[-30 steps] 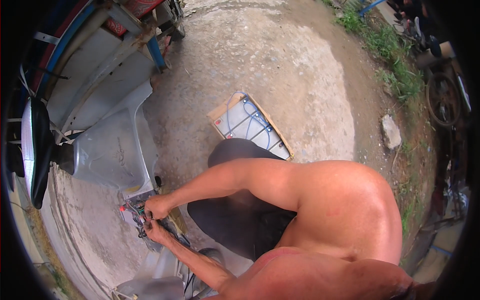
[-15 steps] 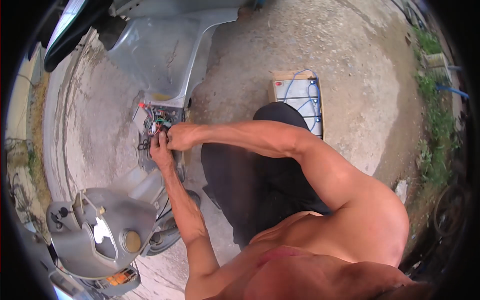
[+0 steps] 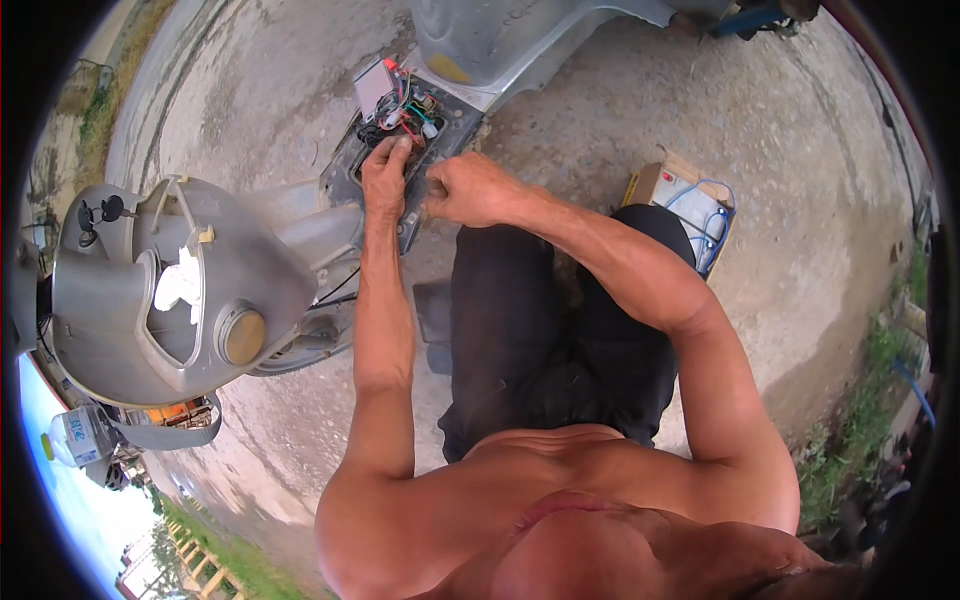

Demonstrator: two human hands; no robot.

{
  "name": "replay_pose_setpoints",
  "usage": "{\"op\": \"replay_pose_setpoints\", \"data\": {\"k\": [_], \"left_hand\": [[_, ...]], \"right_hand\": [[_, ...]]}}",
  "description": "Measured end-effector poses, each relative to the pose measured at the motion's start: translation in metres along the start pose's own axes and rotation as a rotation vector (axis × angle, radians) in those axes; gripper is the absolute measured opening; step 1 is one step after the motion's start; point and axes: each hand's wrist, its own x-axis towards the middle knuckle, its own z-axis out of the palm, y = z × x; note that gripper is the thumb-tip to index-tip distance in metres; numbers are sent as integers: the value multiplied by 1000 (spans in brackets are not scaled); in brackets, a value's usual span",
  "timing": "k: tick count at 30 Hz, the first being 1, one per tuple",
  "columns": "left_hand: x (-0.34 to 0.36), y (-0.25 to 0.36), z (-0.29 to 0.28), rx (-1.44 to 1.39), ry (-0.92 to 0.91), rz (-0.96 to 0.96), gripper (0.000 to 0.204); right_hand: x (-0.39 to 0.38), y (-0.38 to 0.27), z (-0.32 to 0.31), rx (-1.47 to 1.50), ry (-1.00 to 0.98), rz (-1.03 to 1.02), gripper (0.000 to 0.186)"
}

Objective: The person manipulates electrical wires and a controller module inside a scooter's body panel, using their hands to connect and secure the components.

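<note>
So the biggest thing in view is the rough grey concrete ground [image 3: 300,80], with a strip of grass along the right edge. On it lies a grey-silver scooter body [image 3: 170,300], tipped over so its round front headlight shell points toward me and its floorboard area is up top. My guess is it's lying that way so the underside compartment can be got at without crouching under it.

Next down in size: I'm squatting right over it in black trousers [image 3: 550,330], knees apart, which puts both arms straight out to the work.

Off to the right of my knee sits an open cardboard box with blue and white cables [image 3: 690,205] inside, near enough to grab from but well apart from the scooter.

Then the actual bit in hand: an open rectangular compartment in the scooter floor [image 3: 395,130], stuffed with a tangle of red, green and black wires [image 3: 410,105] and a small grey box-shaped module [image 3: 374,85] pulled up out of the opening at its far end.

My left hand [image 3: 385,175] lies on the compartment edge, fingers reaching forward into the wires; I can't tell if it's actually pinching anything. My right hand [image 3: 465,190] is curled into a loose fist just beside it, at the compartment's near right edge, and whether there's something small inside that fist is hidden.
</note>
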Motion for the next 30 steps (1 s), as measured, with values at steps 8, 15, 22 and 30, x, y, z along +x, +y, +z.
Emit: {"op": "replay_pose_setpoints", "data": {"k": [8, 15, 22, 30], "left_hand": [[6, -3, 2, -139, 40, -24, 17], [7, -10, -6, -250, 91, -47, 15], [-10, 2, 7, 220, 169, 238, 14], [-35, 16, 11, 569, 287, 348, 16]], "right_hand": [[37, 24, 1, 211, 267, 55, 27], [58, 27, 15, 211, 335, 82, 31], [62, 34, 27, -1, 415, 61, 26], [54, 30, 34, -72, 425, 37, 21]]}}
